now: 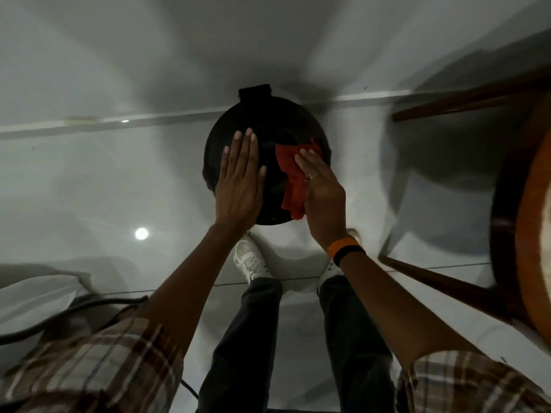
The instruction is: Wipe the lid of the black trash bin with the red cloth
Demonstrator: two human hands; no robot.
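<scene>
I take the round lid (pixel 269 120) of the black trash bin (pixel 208 174) as my landmark; the bin stands on the pale tiled floor (pixel 89 180) directly ahead of my white shoes (pixel 250 260), its hinge tab on the far side of the lid.

My left hand (pixel 241 180) lies flat on the left half of the lid, fingers straight and together, gripping nothing, just pressing down to steady it. My right hand (pixel 322 192) is spread, palm down, over the red cloth (pixel 290 177), which sits crumpled on the right half of the lid and hangs a little over its near-right edge. That hand presses the cloth to the surface rather than clenching it.

To do this stroke well, I judge that I should keep the palm weight even, so the cloth drags with the hand instead of bunching under it. I would sweep from the right rim toward the centre, then work round to the hinge side. The left hand covers lid area, so it will need to shift for that half to get wiped. A wooden stool (pixel 512 219) stands to the right of the lid, close enough that I watch my elbow.
</scene>
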